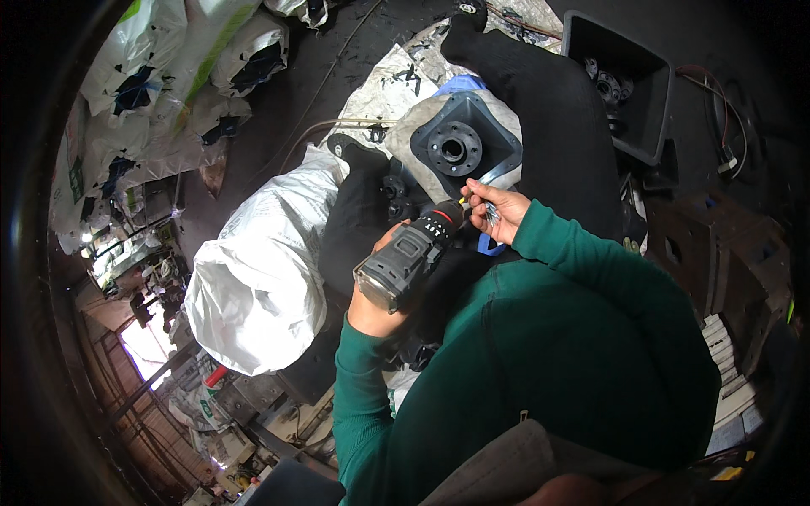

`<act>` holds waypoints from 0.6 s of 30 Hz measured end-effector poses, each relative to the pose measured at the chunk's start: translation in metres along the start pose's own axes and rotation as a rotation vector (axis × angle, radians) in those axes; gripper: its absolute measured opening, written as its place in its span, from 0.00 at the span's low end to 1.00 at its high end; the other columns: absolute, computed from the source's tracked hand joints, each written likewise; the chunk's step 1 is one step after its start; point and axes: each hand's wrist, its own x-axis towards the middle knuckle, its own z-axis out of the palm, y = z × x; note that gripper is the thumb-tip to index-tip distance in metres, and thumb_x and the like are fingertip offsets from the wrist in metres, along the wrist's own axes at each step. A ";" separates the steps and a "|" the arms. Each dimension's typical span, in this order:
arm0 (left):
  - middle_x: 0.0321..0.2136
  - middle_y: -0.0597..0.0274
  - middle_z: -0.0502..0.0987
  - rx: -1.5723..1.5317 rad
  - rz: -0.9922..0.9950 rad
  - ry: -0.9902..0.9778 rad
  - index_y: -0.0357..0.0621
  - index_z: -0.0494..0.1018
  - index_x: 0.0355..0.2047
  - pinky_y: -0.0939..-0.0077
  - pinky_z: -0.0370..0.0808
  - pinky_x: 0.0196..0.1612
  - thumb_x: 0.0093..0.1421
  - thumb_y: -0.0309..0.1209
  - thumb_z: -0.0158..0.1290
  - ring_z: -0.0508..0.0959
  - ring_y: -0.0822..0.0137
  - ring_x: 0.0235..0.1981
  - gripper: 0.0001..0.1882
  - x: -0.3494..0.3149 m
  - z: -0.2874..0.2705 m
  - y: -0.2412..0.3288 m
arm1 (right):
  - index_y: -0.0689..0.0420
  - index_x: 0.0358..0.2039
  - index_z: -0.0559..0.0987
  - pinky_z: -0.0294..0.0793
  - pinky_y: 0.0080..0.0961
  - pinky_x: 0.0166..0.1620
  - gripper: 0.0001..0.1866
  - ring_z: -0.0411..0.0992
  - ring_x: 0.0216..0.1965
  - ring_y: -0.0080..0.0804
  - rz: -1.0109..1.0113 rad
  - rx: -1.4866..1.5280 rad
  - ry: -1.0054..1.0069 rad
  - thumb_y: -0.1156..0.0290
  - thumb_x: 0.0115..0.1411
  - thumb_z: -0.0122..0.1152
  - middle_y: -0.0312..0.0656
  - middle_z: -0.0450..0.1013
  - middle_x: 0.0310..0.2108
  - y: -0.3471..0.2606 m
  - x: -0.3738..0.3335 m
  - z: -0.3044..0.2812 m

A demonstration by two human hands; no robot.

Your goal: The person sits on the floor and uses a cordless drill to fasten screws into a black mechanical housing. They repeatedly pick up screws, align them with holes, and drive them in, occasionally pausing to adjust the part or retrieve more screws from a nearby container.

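My left hand [369, 315] is wrapped round a black-and-grey cordless drill [403, 260] with a red ring by its chuck. The drill points up and to the right. At its tip, my right hand [506, 211] is closed on several thin silvery pieces, which look like screws [492, 214]. Its fingertips are close to the drill's bit, and I cannot tell whether they touch it. Just beyond both hands lies a dark, four-cornered part [488, 118] with a round holed hub [454, 150] in its middle. A pale cloth or sack [415, 145] is under it.
An open white sack [253, 295] stands to the left of my legs. Filled white bags [139, 51] are piled at the far left. To the far right is a black bin [662, 110] with metal parts [609, 84] inside. Dark boxy metal pieces [717, 240] stand at the right, near loose cables [730, 126].
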 end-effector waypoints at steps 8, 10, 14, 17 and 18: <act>0.55 0.51 0.68 0.036 -0.061 -0.089 0.38 0.71 0.47 0.68 0.73 0.51 0.45 0.20 0.57 0.74 0.54 0.51 0.24 0.018 -0.002 0.013 | 0.58 0.39 0.76 0.78 0.19 0.36 0.13 0.69 0.25 0.13 -0.055 -0.036 0.066 0.62 0.63 0.56 0.27 0.69 0.22 -0.001 0.013 -0.004; 0.55 0.52 0.69 0.078 0.031 -0.053 0.39 0.71 0.47 0.69 0.74 0.49 0.45 0.20 0.57 0.76 0.55 0.49 0.25 0.032 0.000 0.010 | 0.59 0.41 0.76 0.78 0.18 0.37 0.13 0.68 0.26 0.12 -0.090 0.009 0.097 0.62 0.64 0.55 0.28 0.69 0.24 -0.003 0.020 -0.002; 0.55 0.55 0.69 0.073 0.032 -0.039 0.40 0.71 0.48 0.69 0.75 0.47 0.46 0.20 0.56 0.77 0.54 0.46 0.24 0.060 0.006 0.003 | 0.60 0.45 0.76 0.73 0.12 0.31 0.17 0.63 0.23 0.12 -0.213 -0.016 0.080 0.59 0.64 0.54 0.25 0.64 0.23 -0.010 0.027 -0.007; 0.53 0.55 0.71 0.080 -0.021 -0.090 0.40 0.69 0.51 0.70 0.74 0.47 0.46 0.21 0.56 0.77 0.54 0.46 0.28 0.078 0.005 0.001 | 0.58 0.45 0.76 0.66 0.12 0.27 0.17 0.58 0.21 0.12 -0.249 -0.166 0.403 0.59 0.63 0.56 0.25 0.62 0.23 -0.009 0.022 -0.018; 0.52 0.54 0.71 0.074 -0.069 -0.114 0.41 0.68 0.52 0.70 0.74 0.47 0.46 0.21 0.57 0.77 0.54 0.46 0.29 0.082 0.004 0.001 | 0.57 0.45 0.76 0.60 0.13 0.23 0.16 0.56 0.19 0.13 -0.244 -0.207 0.423 0.60 0.62 0.58 0.24 0.59 0.22 -0.009 0.022 -0.021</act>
